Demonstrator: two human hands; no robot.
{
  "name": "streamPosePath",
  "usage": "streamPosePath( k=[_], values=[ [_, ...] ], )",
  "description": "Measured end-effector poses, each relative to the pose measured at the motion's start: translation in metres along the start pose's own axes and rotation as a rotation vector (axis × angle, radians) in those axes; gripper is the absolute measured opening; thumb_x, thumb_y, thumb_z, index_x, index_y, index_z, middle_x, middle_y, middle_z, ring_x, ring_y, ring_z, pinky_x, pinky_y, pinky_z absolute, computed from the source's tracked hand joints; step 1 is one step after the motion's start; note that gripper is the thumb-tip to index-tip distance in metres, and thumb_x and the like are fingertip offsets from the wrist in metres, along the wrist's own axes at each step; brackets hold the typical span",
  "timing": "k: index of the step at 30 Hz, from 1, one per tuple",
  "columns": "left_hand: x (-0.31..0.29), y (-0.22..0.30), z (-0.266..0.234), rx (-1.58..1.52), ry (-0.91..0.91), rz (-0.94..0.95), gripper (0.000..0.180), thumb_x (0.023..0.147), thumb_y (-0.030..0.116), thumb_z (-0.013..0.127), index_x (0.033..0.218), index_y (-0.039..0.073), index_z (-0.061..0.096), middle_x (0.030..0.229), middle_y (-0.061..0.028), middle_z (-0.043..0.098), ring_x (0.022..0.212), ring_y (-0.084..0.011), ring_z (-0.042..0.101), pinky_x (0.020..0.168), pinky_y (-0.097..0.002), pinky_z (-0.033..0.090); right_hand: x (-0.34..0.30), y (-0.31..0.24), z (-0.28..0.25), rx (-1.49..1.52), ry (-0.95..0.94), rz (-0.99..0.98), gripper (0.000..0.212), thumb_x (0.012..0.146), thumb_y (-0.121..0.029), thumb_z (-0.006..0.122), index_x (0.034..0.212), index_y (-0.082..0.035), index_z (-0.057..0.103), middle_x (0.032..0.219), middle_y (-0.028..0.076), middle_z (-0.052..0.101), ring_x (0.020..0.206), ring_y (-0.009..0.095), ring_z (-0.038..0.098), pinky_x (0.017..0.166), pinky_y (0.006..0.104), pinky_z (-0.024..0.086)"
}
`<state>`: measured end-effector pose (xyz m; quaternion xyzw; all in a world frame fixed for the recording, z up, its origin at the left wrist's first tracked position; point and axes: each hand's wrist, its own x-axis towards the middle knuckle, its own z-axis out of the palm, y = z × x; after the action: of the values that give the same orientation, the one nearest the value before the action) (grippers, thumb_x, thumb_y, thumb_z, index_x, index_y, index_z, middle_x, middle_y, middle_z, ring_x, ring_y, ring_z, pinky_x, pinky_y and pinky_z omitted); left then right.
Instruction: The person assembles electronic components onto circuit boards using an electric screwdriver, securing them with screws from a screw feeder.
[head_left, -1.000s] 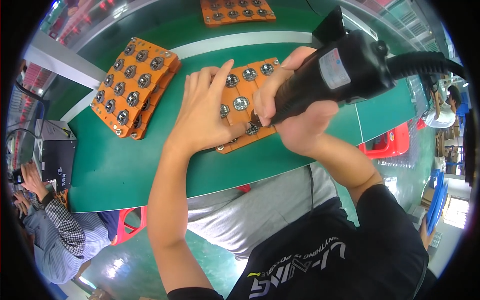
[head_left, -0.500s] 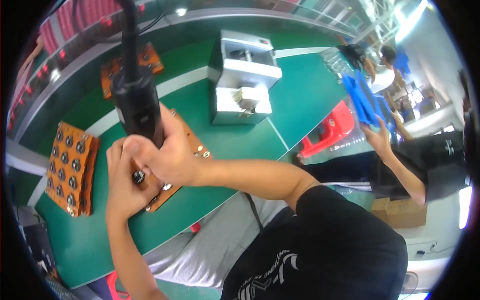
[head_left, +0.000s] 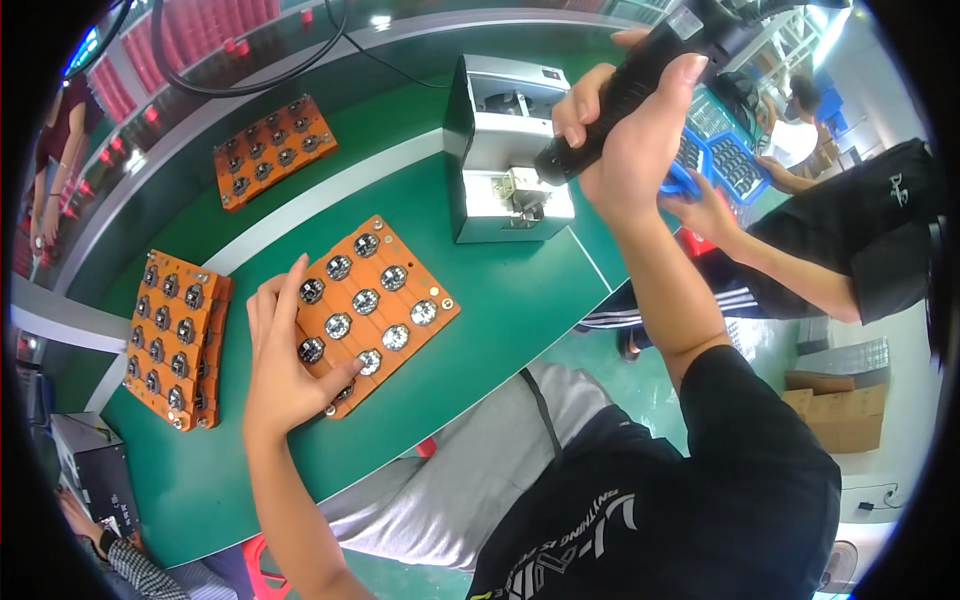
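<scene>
Left hand [head_left: 283, 368] spread wide, touching orange tray [head_left: 408, 296] on green tabletop [head_left: 478, 290]; right hand [head_left: 635, 145] wrapped round black handheld tool [head_left: 645, 80], held up near silver machine [head_left: 492, 150].

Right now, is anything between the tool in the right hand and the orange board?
Possibly the grey machine: the black tool in the right hand overlaps it in this view, and the line to the orange board crosses it; height clearance is unclear. The left hand covers the board's left side.

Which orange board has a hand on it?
The rightmost orange board, nearest the person: the left hand rests on it. The stacked boards at left and the back board lie untouched.
</scene>
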<state>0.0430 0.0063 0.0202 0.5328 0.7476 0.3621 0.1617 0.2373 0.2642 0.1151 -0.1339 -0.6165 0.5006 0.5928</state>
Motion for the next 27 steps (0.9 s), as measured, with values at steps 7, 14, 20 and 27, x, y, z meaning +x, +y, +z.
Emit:
streamPosePath(
  k=[7,14,20,27],
  values=[
    [-0.002,-0.007,0.001,0.005,0.014,0.048,0.105,0.054,0.008,0.085,0.149,0.008,0.041,0.129,-0.0156,0.047,0.119,-0.0333,0.043,0.103,-0.0415,0.042,-0.010,0.016,-0.006,-0.061,-0.089,0.025,0.064,0.102,-0.066,0.029,0.116,-0.004,0.041,0.059,0.009,0.047,0.046,0.020,0.046,0.050,0.0348,0.042],
    [-0.005,-0.007,0.002,-0.006,0.025,0.053,0.104,0.054,0.009,0.085,0.149,0.007,0.042,0.128,-0.0168,0.047,0.119,-0.0345,0.044,0.104,-0.0419,0.040,-0.018,0.017,-0.007,-0.062,-0.145,0.112,0.062,0.101,-0.067,0.030,0.115,-0.007,0.040,0.058,0.007,0.045,0.046,0.018,0.044,0.051,0.0347,0.041],
    [-0.002,-0.015,0.001,0.067,0.039,0.071,0.100,0.057,0.015,0.085,0.147,0.005,0.043,0.129,-0.0184,0.048,0.119,-0.0364,0.044,0.106,-0.0426,0.038,-0.057,0.013,0.024,0.128,-0.209,0.324,0.077,0.091,-0.082,0.027,0.121,-0.013,0.041,0.059,0.004,0.042,0.046,0.017,0.041,0.057,0.0351,0.041],
    [-0.009,-0.017,-0.003,0.007,0.048,0.049,0.097,0.058,0.016,0.084,0.146,0.007,0.045,0.128,-0.0166,0.048,0.118,-0.0352,0.044,0.103,-0.0415,0.040,-0.039,0.007,0.032,0.130,-0.109,0.129,0.080,0.091,-0.082,0.028,0.120,-0.010,0.044,0.062,0.007,0.045,0.050,0.019,0.041,0.057,0.0348,0.039]
  ],
)
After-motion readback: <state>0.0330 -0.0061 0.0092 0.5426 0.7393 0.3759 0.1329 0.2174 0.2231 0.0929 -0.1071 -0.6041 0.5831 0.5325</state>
